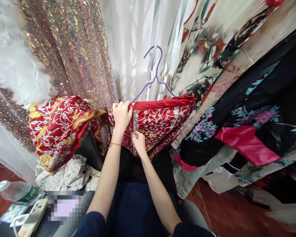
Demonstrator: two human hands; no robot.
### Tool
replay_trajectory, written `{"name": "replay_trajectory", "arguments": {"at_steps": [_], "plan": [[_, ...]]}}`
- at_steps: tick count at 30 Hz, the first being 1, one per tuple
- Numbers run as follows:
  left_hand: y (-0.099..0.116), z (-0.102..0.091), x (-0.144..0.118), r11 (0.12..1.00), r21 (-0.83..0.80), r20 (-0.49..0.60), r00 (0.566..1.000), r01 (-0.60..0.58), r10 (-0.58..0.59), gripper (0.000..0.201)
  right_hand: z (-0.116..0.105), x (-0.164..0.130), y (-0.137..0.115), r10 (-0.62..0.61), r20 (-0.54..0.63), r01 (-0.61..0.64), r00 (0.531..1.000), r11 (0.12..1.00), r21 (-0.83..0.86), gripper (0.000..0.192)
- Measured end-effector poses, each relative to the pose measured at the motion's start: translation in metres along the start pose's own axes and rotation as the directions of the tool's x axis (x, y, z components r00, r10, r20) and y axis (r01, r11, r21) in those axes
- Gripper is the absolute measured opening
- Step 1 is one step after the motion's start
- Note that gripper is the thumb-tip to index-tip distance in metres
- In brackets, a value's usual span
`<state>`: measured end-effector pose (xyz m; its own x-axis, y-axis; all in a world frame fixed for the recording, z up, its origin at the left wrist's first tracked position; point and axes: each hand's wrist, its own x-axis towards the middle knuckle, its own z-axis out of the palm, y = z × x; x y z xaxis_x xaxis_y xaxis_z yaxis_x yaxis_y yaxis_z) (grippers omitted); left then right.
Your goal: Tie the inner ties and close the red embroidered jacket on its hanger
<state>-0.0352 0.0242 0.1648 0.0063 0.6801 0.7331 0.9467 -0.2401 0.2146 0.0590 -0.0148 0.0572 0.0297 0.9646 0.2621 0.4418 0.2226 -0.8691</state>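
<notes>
Here, a red satin garment embroidered with silver and gold scrollwork is held up on a thin purple wire hanger, hooked above the fingers among hanging clothes. The left hand is closed over the garment's upper left corner where the hanger's arm ends, its fingers curled tight around cloth and wire together, apparently so that the shoulder is kept from slipping off the wire. Just below those fingers, the right hand pinches something small along the garment's front edge between thumb and forefinger; whether it is a cord, a loop or a fastening cannot be told. A thin red string is worn around the left wrist. To the left of the fingers, a second red embroidered piece with gold motifs is draped over a dark support, and behind it hang a sequinned rose-gold fabric and white feather trim. To the right of the fingers, a black floral robe with a pink sash and a cream printed robe are hung close together. Well below and left of the fingers, a clear plastic bottle with a white cap lies on its side, with little or nothing visible inside it, near a white power strip.
</notes>
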Motion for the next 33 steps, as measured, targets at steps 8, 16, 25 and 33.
{"name": "replay_trajectory", "arguments": {"at_steps": [8,16,25,33], "plan": [[-0.002,-0.003,0.0,1.0,-0.008,0.023,0.999,-0.028,0.028,0.035,-0.007,-0.009,0.016,0.068,0.143,-0.048,0.987,0.99,-0.136,0.026],[-0.006,-0.022,0.004,0.997,-0.029,0.084,0.994,0.066,-0.063,0.025,-0.112,0.032,-0.032,-0.361,-0.18,0.253,0.915,0.861,-0.441,0.028],[-0.022,-0.02,0.001,0.976,-0.178,0.029,0.992,0.124,-0.121,0.024,-0.206,0.078,-0.013,-0.602,-0.03,0.289,0.798,0.425,-0.858,0.026],[-0.035,-0.034,-0.003,0.973,-0.215,0.189,0.981,0.08,-0.039,0.041,-0.211,0.075,0.015,-0.596,-0.019,0.268,0.803,0.389,-0.881,0.022]]}}
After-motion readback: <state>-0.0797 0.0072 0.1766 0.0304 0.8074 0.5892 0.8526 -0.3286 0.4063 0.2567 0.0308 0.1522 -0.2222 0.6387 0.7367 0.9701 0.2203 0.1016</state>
